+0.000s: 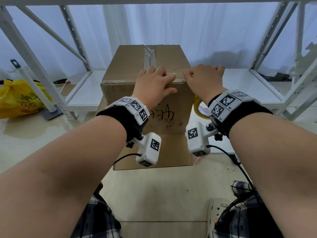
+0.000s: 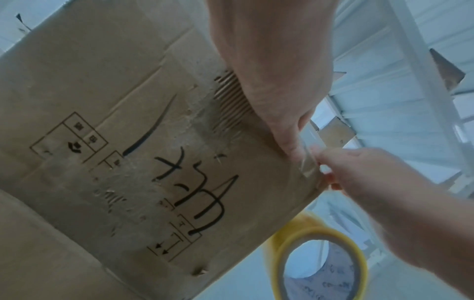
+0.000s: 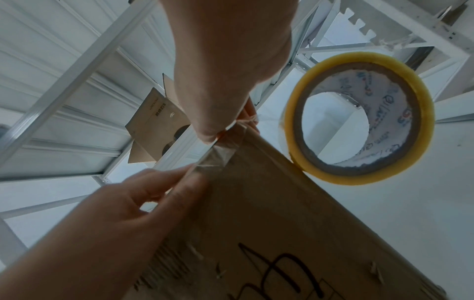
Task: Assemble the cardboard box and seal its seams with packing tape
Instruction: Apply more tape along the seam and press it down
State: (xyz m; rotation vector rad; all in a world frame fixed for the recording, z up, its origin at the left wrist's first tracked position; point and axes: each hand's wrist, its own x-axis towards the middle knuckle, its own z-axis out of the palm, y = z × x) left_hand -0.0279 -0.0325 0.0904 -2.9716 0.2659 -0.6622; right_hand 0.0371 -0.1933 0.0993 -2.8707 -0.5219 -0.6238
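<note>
Fingers of the left hand point(image 1: 155, 82) lie flat on the near top edge of the cardboard box point(image 1: 145, 93), which stands on the floor between white racks, while the right hand point(image 1: 203, 78) curls over the same edge with its grip hidden; the box's top flaps are shut, so any contents cannot be told. From the left wrist, both hands pinch a clear tape end point(image 2: 309, 162) at the box corner, which could crease or stick to itself if pulled unevenly. From the right wrist, the yellow tape roll point(image 3: 359, 119) hangs just beside the box and may drag the strip askew.
</note>
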